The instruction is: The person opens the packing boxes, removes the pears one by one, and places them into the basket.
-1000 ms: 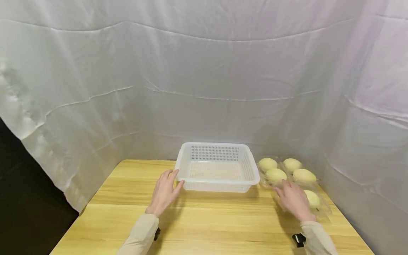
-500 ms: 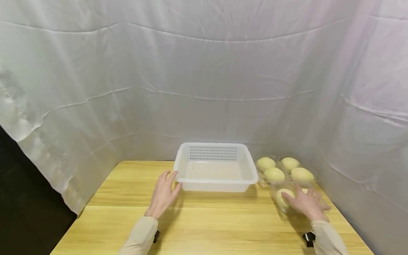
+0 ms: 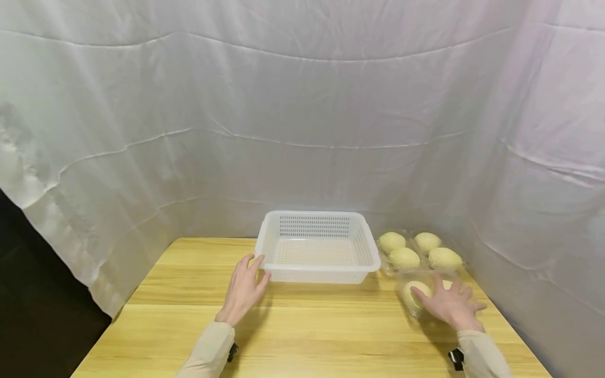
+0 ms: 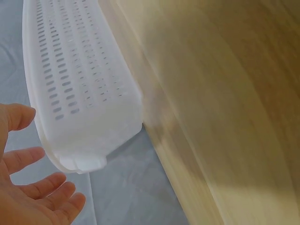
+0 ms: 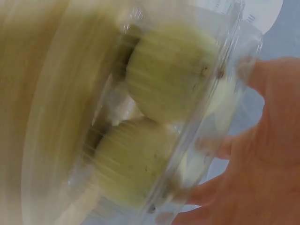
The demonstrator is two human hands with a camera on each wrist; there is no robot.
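Note:
A white perforated plastic basket [image 3: 321, 269] stands near the back of the wooden table. My left hand [image 3: 242, 290] is at its front left corner, with extended fingers [image 4: 28, 159] beside the rim in the left wrist view; contact there is unclear. To the right, my right hand [image 3: 452, 305] spreads its fingers over a clear plastic box [image 5: 192, 124]. Two pale yellow-green oval fruits [image 5: 171, 70] lie inside that box. In the right wrist view, its fingertips [image 5: 211, 146] lie along the box's side and rim. The hand partly hides the right-hand fruit in the head view.
Behind that box, further clear plastic packs hold several more pale fruits [image 3: 404, 258], close to the basket's right side. The wooden tabletop [image 3: 321, 331] extends toward me. Grey cloth [image 3: 321, 173] hangs behind the table and on both sides.
My right hand has moved right across the front box and its fingers have spread, uncovering the left-hand fruit. The front box seems to have shifted slightly left. My left hand stays by the basket.

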